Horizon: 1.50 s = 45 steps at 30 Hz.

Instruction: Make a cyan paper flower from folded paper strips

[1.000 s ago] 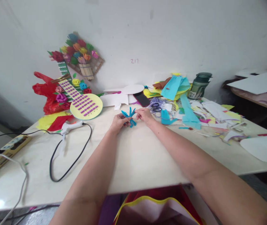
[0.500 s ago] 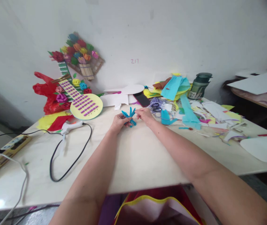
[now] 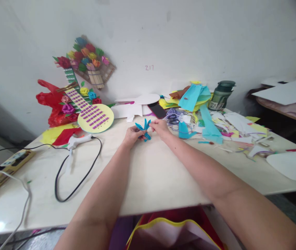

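Above the middle of the table, my left hand (image 3: 132, 135) pinches a blue crepe-paper bow (image 3: 144, 129) at its gathered centre. The bow's strips fan out upward, with shorter ends below. At its upper right, my right hand (image 3: 159, 127) has thumb and fingertips closed on the tip of one strip. My fingers partly cover the bow. To the right of my hands lie a scrap of blue crepe paper (image 3: 184, 130) and dark-handled scissors (image 3: 173, 120) beside purple yarn (image 3: 174, 114).
A white glue gun (image 3: 79, 139) with a black cord lies left, near a power strip (image 3: 7, 170). Behind it rests a yellow paper guitar (image 3: 95, 119). A phone (image 3: 156, 110), a green bottle (image 3: 221, 96) and paper scraps (image 3: 237, 125) occupy the back and right.
The strip at the bow's upper right now meets my right fingertips and looks a little more spread. Both hands have stayed almost in place.
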Each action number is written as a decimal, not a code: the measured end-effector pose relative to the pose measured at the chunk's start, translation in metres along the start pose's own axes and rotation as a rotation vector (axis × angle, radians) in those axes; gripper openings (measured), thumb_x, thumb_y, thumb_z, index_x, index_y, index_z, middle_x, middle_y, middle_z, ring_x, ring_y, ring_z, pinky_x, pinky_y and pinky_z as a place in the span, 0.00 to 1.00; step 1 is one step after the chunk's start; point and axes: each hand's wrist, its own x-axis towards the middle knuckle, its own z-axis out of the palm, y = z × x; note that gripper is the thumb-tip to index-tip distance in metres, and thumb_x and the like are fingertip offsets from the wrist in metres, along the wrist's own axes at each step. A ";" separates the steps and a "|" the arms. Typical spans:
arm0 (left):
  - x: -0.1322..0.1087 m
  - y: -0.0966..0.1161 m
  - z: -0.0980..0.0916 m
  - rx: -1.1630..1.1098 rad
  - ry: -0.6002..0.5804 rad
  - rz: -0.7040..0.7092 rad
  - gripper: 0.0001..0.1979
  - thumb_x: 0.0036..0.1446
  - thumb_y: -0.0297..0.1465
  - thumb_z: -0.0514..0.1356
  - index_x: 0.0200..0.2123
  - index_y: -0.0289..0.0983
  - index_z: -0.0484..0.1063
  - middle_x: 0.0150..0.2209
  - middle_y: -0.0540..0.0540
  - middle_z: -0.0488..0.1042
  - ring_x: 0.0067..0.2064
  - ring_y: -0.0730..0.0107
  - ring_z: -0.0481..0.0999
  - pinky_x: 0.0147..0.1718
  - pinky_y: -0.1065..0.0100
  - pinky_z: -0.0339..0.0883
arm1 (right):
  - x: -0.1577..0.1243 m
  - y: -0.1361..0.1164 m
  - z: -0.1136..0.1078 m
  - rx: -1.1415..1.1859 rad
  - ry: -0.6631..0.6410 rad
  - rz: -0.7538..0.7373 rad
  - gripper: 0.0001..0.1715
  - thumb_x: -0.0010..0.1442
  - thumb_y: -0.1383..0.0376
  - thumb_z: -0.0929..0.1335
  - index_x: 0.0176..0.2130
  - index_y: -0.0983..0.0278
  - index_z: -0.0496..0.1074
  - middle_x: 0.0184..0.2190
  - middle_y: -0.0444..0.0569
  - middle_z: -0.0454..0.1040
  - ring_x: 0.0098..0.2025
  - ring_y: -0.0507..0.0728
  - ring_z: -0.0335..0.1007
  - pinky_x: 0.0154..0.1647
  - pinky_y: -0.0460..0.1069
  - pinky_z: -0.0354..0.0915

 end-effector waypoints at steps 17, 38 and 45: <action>0.003 0.000 -0.004 -0.202 0.092 -0.055 0.17 0.36 0.36 0.68 0.27 0.29 0.72 0.29 0.40 0.76 0.21 0.75 0.71 0.24 0.70 0.68 | 0.005 0.009 0.002 0.001 0.015 -0.329 0.07 0.41 0.64 0.69 0.19 0.65 0.68 0.20 0.43 0.68 0.26 0.50 0.62 0.31 0.47 0.60; 0.003 -0.002 -0.003 -0.247 0.108 -0.070 0.16 0.35 0.33 0.69 0.26 0.29 0.71 0.26 0.44 0.75 0.23 0.73 0.72 0.27 0.69 0.69 | 0.006 0.015 0.005 -0.019 -0.112 -0.237 0.12 0.41 0.62 0.68 0.29 0.65 0.68 0.24 0.43 0.71 0.28 0.51 0.65 0.32 0.46 0.61; 0.005 -0.008 -0.006 -0.272 0.012 -0.092 0.14 0.36 0.31 0.69 0.26 0.29 0.71 0.26 0.43 0.75 0.27 0.70 0.75 0.33 0.66 0.71 | 0.007 0.016 0.005 -0.063 -0.094 -0.203 0.07 0.40 0.63 0.68 0.20 0.65 0.67 0.18 0.40 0.66 0.23 0.49 0.59 0.27 0.45 0.58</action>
